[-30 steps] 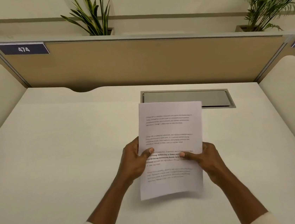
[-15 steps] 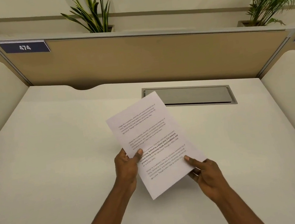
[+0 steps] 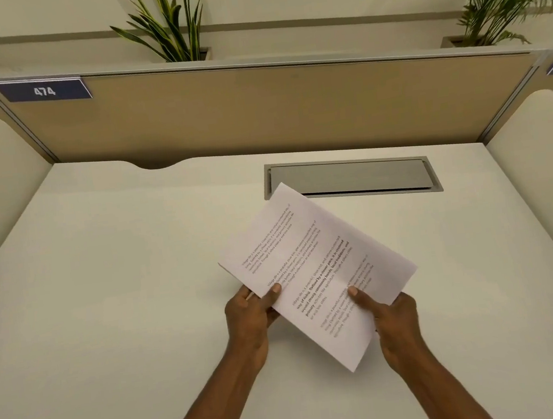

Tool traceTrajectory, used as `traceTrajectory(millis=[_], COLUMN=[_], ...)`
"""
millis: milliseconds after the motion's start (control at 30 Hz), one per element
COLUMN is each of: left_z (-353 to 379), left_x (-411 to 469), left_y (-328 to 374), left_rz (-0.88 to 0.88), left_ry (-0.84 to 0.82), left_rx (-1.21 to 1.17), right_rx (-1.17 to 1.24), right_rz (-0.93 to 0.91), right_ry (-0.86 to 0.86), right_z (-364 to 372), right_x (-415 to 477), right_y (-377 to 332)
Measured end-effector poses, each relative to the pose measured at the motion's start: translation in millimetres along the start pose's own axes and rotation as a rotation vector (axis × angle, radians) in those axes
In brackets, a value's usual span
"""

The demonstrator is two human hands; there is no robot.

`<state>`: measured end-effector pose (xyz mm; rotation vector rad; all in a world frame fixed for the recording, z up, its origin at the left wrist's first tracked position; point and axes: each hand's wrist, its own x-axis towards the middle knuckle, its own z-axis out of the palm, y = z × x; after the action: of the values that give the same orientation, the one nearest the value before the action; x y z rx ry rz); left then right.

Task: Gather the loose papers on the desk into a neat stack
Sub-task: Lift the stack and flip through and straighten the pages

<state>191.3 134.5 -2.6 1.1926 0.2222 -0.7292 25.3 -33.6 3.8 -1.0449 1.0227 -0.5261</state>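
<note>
White printed papers (image 3: 316, 266) are held off the tabletop (image 3: 106, 297), in front of the person and a little right of centre. They are turned askew, so the lines of text climb toward the upper right. A faint doubled edge at the left corner suggests more than one sheet, though the count cannot be read.

The left hand (image 3: 251, 319) pinches the long left edge, thumb on top and fingers curled beneath. The right hand (image 3: 393, 323) grips near the bottom right corner in the same way, its thumb pressed onto the print. Holding the sheaf from both sides probably lets the person keep the sheets from sliding apart while squaring their edges. The slant looks like a turn on the way to tapping an edge on the surface or laying the pile flat.

No other loose sheet shows on the tabletop, so the gathering seems nearly done. Just behind the far corner of the papers lies a grey metal cable hatch (image 3: 351, 178), closed and flush. Beyond it stands a tan partition (image 3: 256, 108) carrying a blue plate (image 3: 44, 91) marked 474, with potted plants (image 3: 171, 25) behind.
</note>
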Motion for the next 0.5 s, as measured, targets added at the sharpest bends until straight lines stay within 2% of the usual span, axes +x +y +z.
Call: traceTrajectory(millis=[100, 167, 333, 400, 500], left_z=[-15, -27, -37, -29, -19], left_x=[19, 31, 45, 46, 46], left_y=[21, 40, 72, 74, 70], left_rz=[-0.006, -0.027, -0.176, -0.242, -0.252], left_ry=[0.051, 0.041, -0.335, -0.422, -0.46], left_rx=[-0.017, 0.095, 0.519, 0.582, 0.557], right_rx=[-0.038, -0.08, -0.228, -0.281, -0.356], right_rz=[-0.015, -0.018, 0.004, 0.01, -0.028], right_ry=[-0.053, -0.123, -0.318, -0.358, -0.338], right_z=[-27, -48, -80, -80, -71], right_x=[10, 16, 27, 30, 31], right_y=[-8, -14, -27, -31, -39])
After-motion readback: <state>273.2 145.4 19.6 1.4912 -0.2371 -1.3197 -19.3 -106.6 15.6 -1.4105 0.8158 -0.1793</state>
